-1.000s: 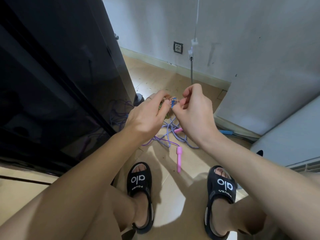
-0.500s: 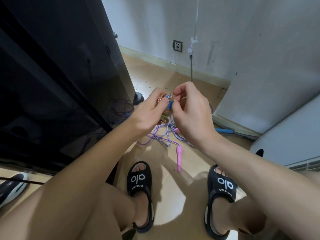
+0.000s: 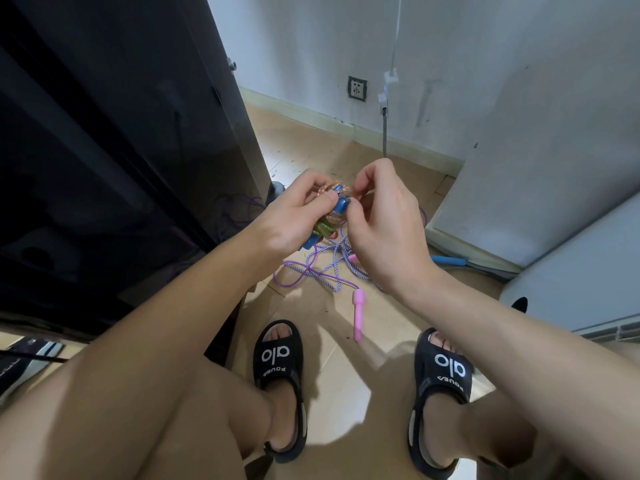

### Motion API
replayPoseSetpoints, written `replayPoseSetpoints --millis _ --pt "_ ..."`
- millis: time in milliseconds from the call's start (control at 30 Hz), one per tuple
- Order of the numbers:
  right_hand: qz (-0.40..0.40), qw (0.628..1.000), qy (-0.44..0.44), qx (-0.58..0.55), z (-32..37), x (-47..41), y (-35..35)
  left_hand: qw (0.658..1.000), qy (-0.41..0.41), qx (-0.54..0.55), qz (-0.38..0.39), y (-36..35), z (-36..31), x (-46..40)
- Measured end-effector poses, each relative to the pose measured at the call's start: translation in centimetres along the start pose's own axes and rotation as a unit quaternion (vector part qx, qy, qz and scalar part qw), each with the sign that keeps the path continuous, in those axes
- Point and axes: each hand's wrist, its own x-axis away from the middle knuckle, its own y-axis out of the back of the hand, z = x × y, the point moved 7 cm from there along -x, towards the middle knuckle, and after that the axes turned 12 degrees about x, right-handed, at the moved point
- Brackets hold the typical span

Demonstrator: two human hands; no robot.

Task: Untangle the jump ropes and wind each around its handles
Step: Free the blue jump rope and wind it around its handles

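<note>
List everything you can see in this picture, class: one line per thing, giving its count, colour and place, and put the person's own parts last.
wound jump rope: one, multicoloured rope on blue handles, held up between both hands.
purple jump rope: one, purple and white cord, loose and tangled on the floor ahead of the feet.
pink handle: one, pink, on the floor between the feet; a second pink end shows by the right wrist.
blue handle: one, blue, on the floor at the base of the white unit.
wall socket: one, white, low on the back wall.
dark cabinet: one, black and glossy, on the left.
sandals: two, black with white lettering, on the feet.
left hand: grips the wound jump rope.
right hand: pinches at its top.
</note>
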Motion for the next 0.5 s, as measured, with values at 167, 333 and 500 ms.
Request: replayPoseSetpoints --millis 167,333,500 --pt "-0.002 1.0 -0.01 0.008 -0.14 0.06 -0.23 0.999 0.008 0.039 0.013 -0.24 0.12 0.08" --pt "-0.01 1.0 0.016 0.019 0.52 0.11 0.05 0.999 0.033 -0.016 -0.019 0.22 0.54 -0.22" --pt "-0.005 1.0 -0.023 -0.013 0.41 0.23 0.42 0.998 0.053 -0.015 -0.019 -0.29 0.78 -0.2"
